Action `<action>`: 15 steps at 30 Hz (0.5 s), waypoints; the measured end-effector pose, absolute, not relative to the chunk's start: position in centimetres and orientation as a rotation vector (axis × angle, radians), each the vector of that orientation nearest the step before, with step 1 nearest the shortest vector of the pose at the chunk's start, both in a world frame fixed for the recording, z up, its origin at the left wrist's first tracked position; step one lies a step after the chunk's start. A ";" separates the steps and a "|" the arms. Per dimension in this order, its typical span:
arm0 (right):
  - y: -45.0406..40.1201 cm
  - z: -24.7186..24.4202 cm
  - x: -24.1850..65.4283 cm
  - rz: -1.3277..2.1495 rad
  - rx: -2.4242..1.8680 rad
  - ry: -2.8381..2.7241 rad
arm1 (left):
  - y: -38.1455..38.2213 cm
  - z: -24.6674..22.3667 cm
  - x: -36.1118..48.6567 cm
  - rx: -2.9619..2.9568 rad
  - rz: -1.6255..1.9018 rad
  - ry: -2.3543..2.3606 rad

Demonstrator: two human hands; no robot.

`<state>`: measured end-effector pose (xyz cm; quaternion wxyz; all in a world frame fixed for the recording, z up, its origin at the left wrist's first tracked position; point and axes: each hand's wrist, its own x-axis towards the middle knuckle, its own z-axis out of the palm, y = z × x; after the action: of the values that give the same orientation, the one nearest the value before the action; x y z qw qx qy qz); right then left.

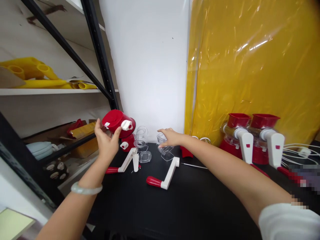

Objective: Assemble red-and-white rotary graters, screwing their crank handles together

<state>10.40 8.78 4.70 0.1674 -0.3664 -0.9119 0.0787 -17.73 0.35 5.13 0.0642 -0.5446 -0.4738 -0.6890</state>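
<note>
My left hand (108, 143) grips a tilted red base (115, 121) with a white knob, lifted above the table's left side. Below it stands another red base (128, 142). My right hand (170, 137) reaches to a clear plastic part (163, 146), with thumb and fingers around its upper edge. More clear parts (141, 138) stand between the two hands. A white crank with a red handle (170, 175) lies on the black table (185, 206); a similar crank (126, 163) lies to its left, beside a white piece (135, 162).
Two assembled red and white machines (238, 140) stand at the right, near white cables (303, 151). A metal rod (194, 165) and a red part (186, 152) lie near my right forearm. Black-framed shelving (100, 50) rises at the left; a white wall is behind.
</note>
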 end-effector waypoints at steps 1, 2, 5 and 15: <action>8.9 4.6 10.1 0.219 -1.044 -2.604 | -1.0 5.0 -16.8 -1.739 -2.114 -1.406; 8.9 4.5 10.0 0.214 -1.043 -2.601 | -2.4 4.7 -15.7 -1.860 -2.162 -1.376; 8.7 4.7 10.4 0.197 -1.034 -2.556 | -6.6 3.5 -12.1 -2.224 -2.283 -1.341; 5.0 8.1 21.1 0.223 -0.740 -1.722 | -11.5 -2.4 -0.5 -3.152 -1.972 -1.397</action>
<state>21.08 5.01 8.05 0.5868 -0.3174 -0.7387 0.0957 -0.52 -11.53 -2.39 -0.4034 -0.7261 -0.3219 -0.4544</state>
